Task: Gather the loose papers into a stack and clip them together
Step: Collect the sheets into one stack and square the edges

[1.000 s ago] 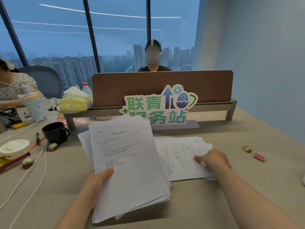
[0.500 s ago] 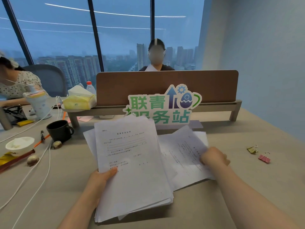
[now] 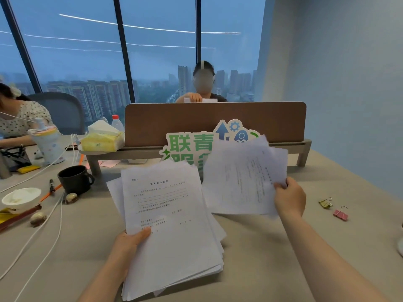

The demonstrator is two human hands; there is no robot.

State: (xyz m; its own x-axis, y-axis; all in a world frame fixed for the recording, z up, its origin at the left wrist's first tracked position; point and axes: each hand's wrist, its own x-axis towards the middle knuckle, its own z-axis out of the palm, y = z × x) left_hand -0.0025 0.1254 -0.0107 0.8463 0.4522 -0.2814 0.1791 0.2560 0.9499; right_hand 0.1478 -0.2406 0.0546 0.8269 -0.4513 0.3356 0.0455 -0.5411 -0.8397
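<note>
Head view. The left hand (image 3: 130, 243) grips a thick, uneven stack of papers (image 3: 172, 227) at its left edge, thumb on the top sheet, the stack held low over the table (image 3: 272, 258). The right hand (image 3: 290, 198) pinches a smaller bundle of loose sheets (image 3: 242, 177) at its right edge, raised off the table just right of the stack. 2 binder clips, 1 green (image 3: 325, 203) and 1 pink (image 3: 340, 214), lie on the table further right. A black mug (image 3: 75, 178) stands at left.
</note>
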